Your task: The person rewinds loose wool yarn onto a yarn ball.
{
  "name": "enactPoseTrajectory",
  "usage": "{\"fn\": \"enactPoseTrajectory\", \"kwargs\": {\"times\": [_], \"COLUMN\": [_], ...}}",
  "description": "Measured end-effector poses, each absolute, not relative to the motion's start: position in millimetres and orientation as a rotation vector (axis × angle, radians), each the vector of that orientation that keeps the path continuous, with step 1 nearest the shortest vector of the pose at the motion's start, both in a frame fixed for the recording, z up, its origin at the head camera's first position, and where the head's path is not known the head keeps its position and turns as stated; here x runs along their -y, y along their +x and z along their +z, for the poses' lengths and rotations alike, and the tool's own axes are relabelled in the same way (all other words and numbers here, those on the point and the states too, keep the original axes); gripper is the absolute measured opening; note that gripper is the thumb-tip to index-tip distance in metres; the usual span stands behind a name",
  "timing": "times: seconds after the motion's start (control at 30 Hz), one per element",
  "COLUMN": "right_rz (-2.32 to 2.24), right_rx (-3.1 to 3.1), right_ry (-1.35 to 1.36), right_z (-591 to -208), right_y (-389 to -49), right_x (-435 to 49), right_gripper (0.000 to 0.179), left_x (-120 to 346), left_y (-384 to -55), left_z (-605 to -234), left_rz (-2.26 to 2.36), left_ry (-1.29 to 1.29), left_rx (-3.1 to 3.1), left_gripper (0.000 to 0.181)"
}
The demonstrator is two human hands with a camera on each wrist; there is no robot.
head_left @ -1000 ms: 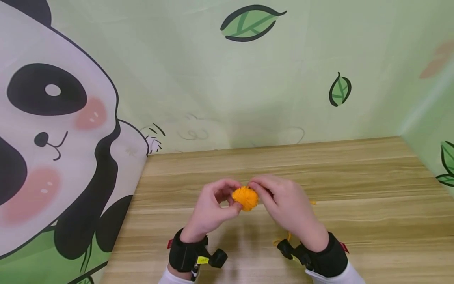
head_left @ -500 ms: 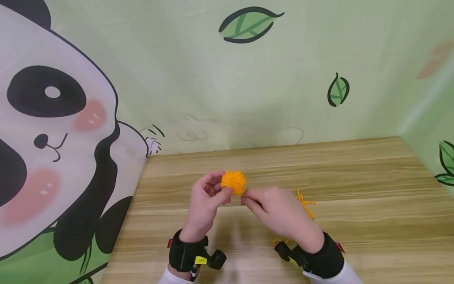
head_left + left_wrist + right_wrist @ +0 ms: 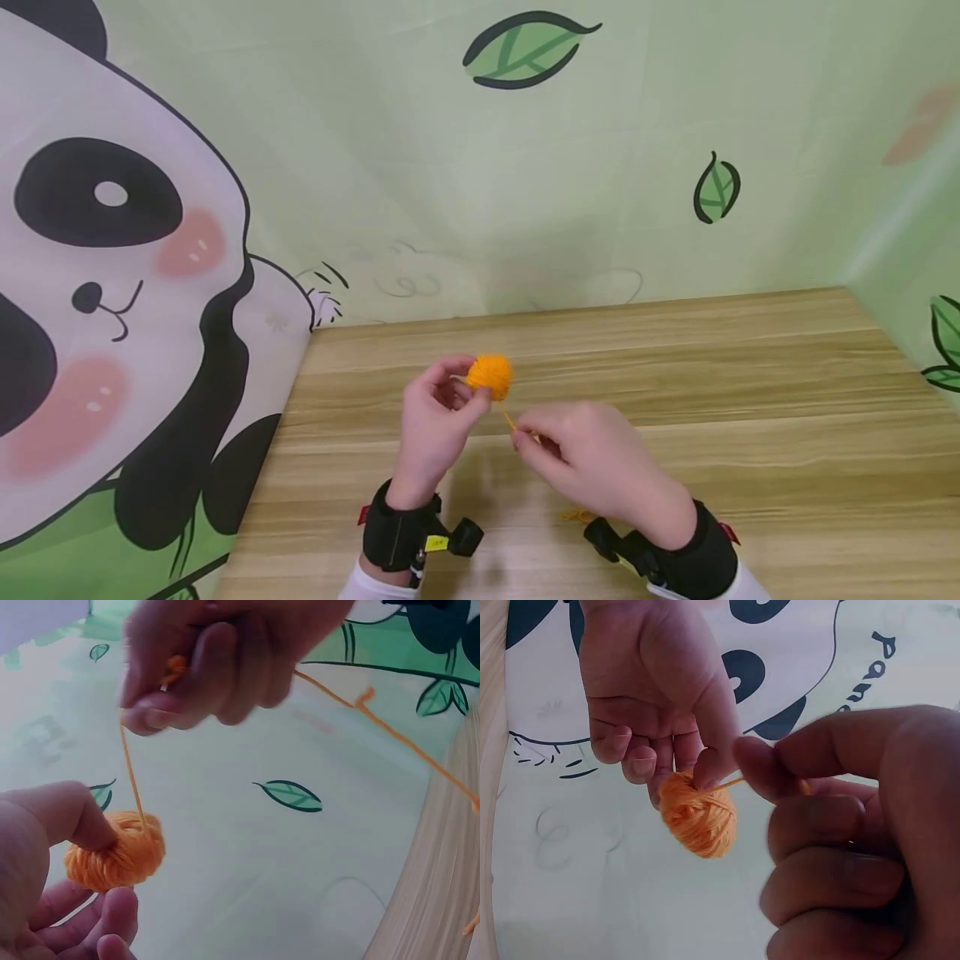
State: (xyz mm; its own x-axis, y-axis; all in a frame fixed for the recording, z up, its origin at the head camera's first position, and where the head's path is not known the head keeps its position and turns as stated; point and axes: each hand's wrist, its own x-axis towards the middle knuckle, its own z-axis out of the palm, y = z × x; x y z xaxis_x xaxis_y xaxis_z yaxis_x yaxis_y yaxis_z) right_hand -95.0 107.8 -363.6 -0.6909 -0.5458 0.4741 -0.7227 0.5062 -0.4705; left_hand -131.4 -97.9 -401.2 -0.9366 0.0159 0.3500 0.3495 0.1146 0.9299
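Observation:
A small ball of orange yarn (image 3: 491, 377) is pinched between the thumb and fingers of my left hand (image 3: 438, 417), held up over the table. From the ball a short taut strand (image 3: 131, 772) runs to my right hand (image 3: 585, 450), whose thumb and forefinger pinch it. In the right wrist view the ball (image 3: 699, 817) shows its wound layers, with the left thumb pressing on its near side. The yarn (image 3: 409, 742) carries on past the right hand in the left wrist view, with a small knot-like bump along it.
The wooden table (image 3: 750, 400) lies beneath both hands. A bit of loose orange yarn (image 3: 577, 516) rests on it by the right wrist camera (image 3: 602, 537). Behind stands a pale green backdrop (image 3: 585, 167) with leaves and a large printed panda (image 3: 112, 292).
The left hand has lifted the ball up and leftward and turned it. The right hand has moved slightly down, and a strand now stretches between it and the ball.

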Motion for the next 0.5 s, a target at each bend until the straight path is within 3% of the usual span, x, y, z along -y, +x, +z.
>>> {"fn": "enactPoseTrajectory", "kwargs": {"times": [0.27,0.5], "right_rz": [1.027,1.006], "right_rx": [2.382,2.326], "right_ry": [0.907,0.797], "right_z": [-362.3,-361.2], "right_y": [-97.9,-102.1], "right_x": [-113.2,-117.3], "right_gripper": [0.012,0.011], "left_x": [94.0,84.2], "left_y": [-124.0,-105.7], "left_z": [-395.2,-364.2], "left_rz": [-1.783,-1.803], "left_ry": [-0.529,-0.585], "left_rx": [2.325,2.37], "left_gripper": [0.031,0.028]}}
